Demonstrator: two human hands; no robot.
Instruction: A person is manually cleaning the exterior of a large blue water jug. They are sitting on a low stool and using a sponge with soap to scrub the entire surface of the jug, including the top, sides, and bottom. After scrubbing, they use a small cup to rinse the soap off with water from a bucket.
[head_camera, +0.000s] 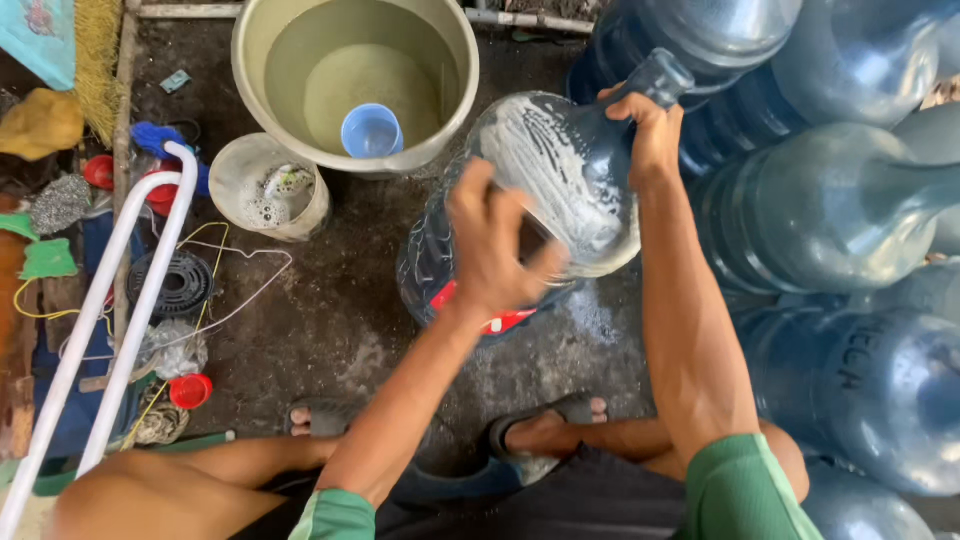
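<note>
A large clear blue water jug (560, 180) lies tilted in front of me, soapy foam streaking its inside and a red label near its base. My right hand (650, 135) grips its neck at the upper right. My left hand (495, 245) presses on the jug's side near the base, fingers curled against it. My knees and sandalled feet (545, 425) show below, on wet dark ground.
A big beige tub (355, 160) of water with a small blue cup (371, 130) floating stands at the top. A small bucket (268, 190) of suds sits to its left. Several blue jugs (850, 210) are stacked on the right. White pipes (130, 290), red caps and rags lie left.
</note>
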